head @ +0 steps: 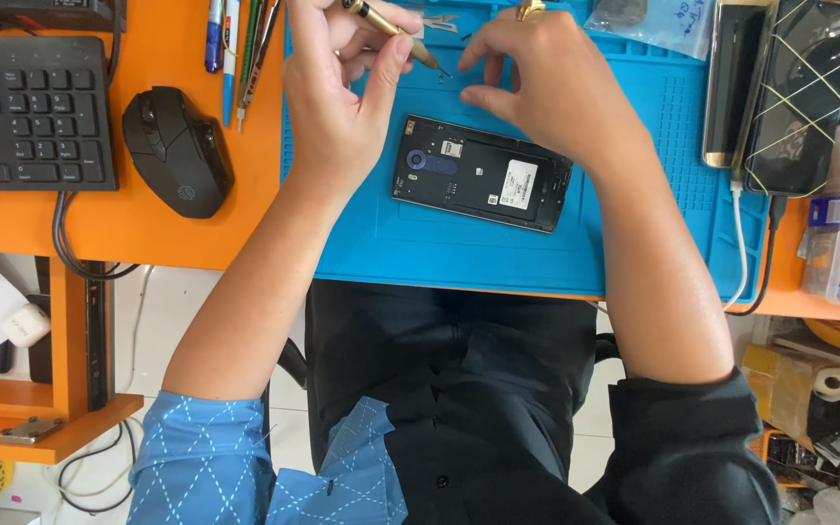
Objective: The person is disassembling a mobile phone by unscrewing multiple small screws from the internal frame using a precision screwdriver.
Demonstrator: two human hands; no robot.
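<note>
The head camera is looking straight down on an orange surface (196, 238) carrying a blue work mat (673, 146). The left hand (337, 107) is holding a slim screwdriver (391, 27), its grip clamped on the shaft between thumb and fingers; the tool's long axis is running from upper left down to the right, with the tip pointing at a tiny screw or small part on the mat just above the phone (481, 174). The right hand (546, 83) is hovering over that same spot, fingertips curling together near the screwdriver tip; whether they are actually pinching anything is too small to tell.

The phone is lying face down with its back cover off, black, its long axis running left to right and tilting slightly downward to the right. It is lying just below both hands, towards the person's body, and neither hand is touching it. The right hand's fingers are sitting nearer to it, over its upper edge.

A black mouse (177, 151) and a keyboard (31, 112) are resting to the left, pens (235, 49) above the mouse, and two more phones (775, 92) are lying at the mat's right edge.
</note>
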